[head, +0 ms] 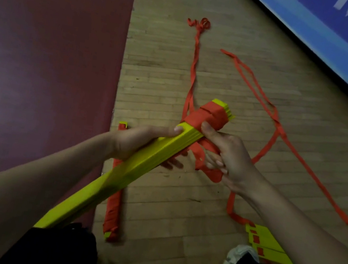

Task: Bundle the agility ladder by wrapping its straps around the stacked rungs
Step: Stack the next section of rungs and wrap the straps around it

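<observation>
A stack of yellow ladder rungs [129, 168] slants from lower left up to the centre. Red strap windings [208, 114] cover its far end. My left hand [136, 141] grips the stack at its middle, thumb on top. My right hand [229, 158] holds the red strap [207, 161] just under the stack, thumb pressed against the wound part. Loose strap [194, 65] trails away over the floor, and a second strap [272, 112] runs off to the right.
A second bundle wrapped in red [112, 214] lies on the wooden floor under the stack. More yellow rungs [265, 241] lie at lower right by my shoe [237, 254]. A dark red mat [45, 62] covers the left; a blue banner [345, 52] crosses the top right.
</observation>
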{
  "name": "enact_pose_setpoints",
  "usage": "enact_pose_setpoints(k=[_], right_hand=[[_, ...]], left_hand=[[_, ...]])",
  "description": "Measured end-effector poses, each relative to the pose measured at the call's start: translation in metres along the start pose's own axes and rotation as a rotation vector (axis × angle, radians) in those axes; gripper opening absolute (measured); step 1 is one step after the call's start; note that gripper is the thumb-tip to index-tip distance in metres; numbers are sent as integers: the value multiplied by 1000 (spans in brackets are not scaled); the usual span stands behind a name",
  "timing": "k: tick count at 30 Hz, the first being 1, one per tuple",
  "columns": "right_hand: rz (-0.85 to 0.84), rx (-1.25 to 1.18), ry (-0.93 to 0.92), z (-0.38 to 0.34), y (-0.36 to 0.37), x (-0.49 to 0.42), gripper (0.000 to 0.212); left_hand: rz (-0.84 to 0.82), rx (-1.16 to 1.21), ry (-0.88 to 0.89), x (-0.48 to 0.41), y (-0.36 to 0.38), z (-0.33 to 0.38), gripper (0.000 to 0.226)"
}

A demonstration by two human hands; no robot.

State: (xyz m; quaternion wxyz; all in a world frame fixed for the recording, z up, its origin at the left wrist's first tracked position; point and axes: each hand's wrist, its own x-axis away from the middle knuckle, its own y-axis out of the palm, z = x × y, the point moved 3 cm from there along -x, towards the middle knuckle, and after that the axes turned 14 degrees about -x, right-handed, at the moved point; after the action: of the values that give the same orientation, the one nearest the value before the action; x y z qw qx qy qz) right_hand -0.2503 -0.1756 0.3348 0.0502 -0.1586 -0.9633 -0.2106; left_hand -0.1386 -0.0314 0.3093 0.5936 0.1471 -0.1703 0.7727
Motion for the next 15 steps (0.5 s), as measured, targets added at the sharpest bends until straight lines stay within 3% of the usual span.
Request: enact_pose_setpoints(k=[3, 10, 15], right_hand=[[-16, 20, -3, -2, 2, 0, 46], [-155, 308, 152, -9, -15, 3, 9], [-125, 406, 181, 3, -26, 1, 7]], left_hand=[[-166, 68, 70, 6, 4, 3, 71], [-12, 30, 46, 7, 4, 10, 34], [19, -30, 27, 5, 11, 13, 62]])
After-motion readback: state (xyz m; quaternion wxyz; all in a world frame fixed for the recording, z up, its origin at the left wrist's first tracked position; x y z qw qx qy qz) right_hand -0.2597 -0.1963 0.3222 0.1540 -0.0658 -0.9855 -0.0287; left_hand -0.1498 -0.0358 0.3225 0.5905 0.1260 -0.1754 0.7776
